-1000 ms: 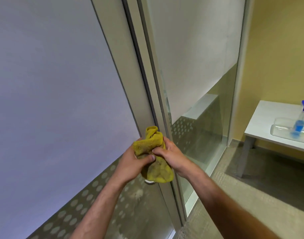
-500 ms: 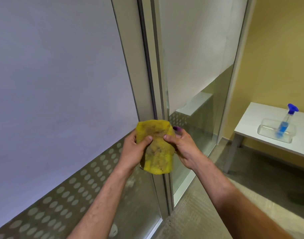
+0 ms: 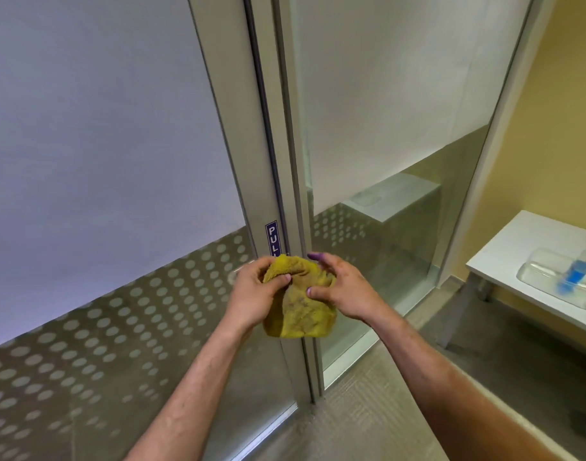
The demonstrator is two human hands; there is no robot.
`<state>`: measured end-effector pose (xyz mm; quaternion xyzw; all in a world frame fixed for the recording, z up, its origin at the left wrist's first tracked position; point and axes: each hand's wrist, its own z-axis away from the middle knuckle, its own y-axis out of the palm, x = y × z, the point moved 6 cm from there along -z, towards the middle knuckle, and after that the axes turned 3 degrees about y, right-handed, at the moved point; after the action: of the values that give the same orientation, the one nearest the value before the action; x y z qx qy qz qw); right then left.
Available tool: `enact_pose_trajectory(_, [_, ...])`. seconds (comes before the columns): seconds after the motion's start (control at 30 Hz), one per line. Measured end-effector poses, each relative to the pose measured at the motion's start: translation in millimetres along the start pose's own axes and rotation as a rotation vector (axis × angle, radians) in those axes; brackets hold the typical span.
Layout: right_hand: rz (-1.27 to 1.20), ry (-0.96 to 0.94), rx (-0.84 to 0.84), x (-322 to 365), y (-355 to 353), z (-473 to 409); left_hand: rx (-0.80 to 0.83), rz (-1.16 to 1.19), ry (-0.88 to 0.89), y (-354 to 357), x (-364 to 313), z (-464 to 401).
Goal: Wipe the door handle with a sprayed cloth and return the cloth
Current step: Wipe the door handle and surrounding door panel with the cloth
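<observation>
Yellow cloth (image 3: 301, 304) now bunched between both hands, no longer flat.

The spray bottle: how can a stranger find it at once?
Look right of the glass door to the white table by the yellow wall. A clear plastic tray rests there, and the clear spray bottle stands in it. Only it has blue liquid and a blue nozzle.

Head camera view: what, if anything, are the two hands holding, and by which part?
Both hands hold the crumpled yellow terry cloth by its bunched upper part: left hand, right hand. Its lower part hangs free.
</observation>
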<state>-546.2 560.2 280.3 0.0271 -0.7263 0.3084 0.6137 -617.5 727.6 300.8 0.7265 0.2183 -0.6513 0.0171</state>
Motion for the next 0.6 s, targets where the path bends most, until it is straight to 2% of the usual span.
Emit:
enact_pose_trajectory(0.13, [0.119, 0.027, 0.035, -24.6, -27.8, 8.9, -0.11, -0.221, -0.026, 34.1, -6.1, 11.4])
enact_pose_trajectory(0.23, [0.186, -0.014, 0.04, -29.9, -41.4, 15.1, -0.099, -0.22, -0.029, 54.1, -13.4, 23.2])
enact_pose_trajectory(0.33, [0.231, -0.031, 0.142, -35.2, -49.7, 16.6, -0.081, -0.218, -0.045, 66.2, -22.9, 29.6])
enact_pose_trajectory(0.47, [-0.125, -0.041, 0.321, -43.0, -57.4, 11.5, -0.003, -0.246, -0.038, 73.4, -31.4, 25.4])
enact_pose_trajectory(0.53, [-0.219, -0.026, 0.299, -48.9, -61.3, 5.3, -0.006, -0.367, 0.035, 71.5, -36.5, 17.9])
enact_pose_trajectory(0.6, [-0.317, -0.005, 0.303, -54.2, -61.9, 0.1, 0.003, -0.332, 0.058, 72.7, -38.5, 9.9])
